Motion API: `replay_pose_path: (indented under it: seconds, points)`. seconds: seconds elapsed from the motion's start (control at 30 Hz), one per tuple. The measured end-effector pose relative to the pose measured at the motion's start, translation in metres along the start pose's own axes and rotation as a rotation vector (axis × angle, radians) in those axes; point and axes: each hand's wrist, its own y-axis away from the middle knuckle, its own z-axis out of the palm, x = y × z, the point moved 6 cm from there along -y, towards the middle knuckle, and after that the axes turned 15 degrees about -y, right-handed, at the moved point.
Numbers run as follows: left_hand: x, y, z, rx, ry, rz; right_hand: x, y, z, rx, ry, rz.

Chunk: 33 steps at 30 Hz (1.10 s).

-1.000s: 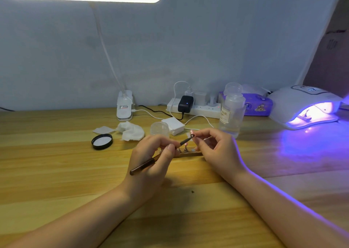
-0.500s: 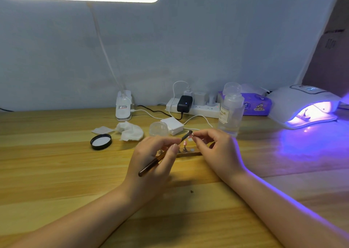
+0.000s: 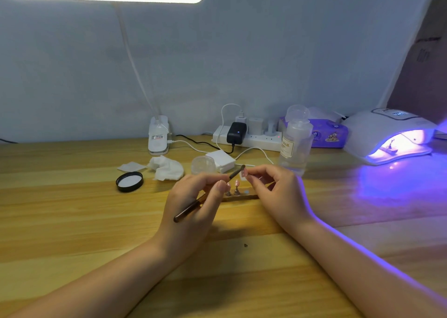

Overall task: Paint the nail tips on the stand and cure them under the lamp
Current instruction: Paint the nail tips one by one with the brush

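Observation:
My left hand (image 3: 193, 204) grips a dark thin brush (image 3: 208, 194), its tip raised toward a small pink nail tip (image 3: 244, 173). My right hand (image 3: 278, 192) pinches that nail tip between thumb and forefinger, just above the table. Below and between the hands lies a wooden stand (image 3: 239, 196) with another pink nail tip (image 3: 237, 184) upright on a small holder. At the far right the white curing lamp (image 3: 387, 134) glows violet, with a small holder inside its opening.
A black lid (image 3: 129, 181), crumpled wipes (image 3: 167, 167) and a small clear jar (image 3: 203, 164) sit left of the hands. A clear pump bottle (image 3: 295, 143), power strip (image 3: 249, 136) with cables and a purple tissue pack (image 3: 326, 134) stand at the back.
The brush tip has lifted slightly and stays at the nail tip in my right hand. Both hands have barely moved.

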Motion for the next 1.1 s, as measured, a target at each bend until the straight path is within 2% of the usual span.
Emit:
replay_pose_path:
  seconds: [0.3, 0.57, 0.77, 1.1]
  points:
    - [-0.0036, 0.0015, -0.0026, 0.007, 0.134, -0.027, 0.0011, 0.0005, 0.0004, -0.008, -0.117, 0.056]
    - [-0.0086, -0.0020, -0.0006, 0.022, 0.106, -0.045, 0.0027, 0.0019, 0.0045, -0.064, -0.204, 0.124]
    - [-0.0101, -0.0002, 0.0010, 0.008, 0.141, -0.058, 0.0029, 0.0023, 0.0033, -0.033, -0.247, 0.154]
    - [-0.0020, 0.0032, 0.0013, -0.027, 0.193, 0.001, 0.0031, 0.0035, 0.0033, -0.033, -0.264, 0.172]
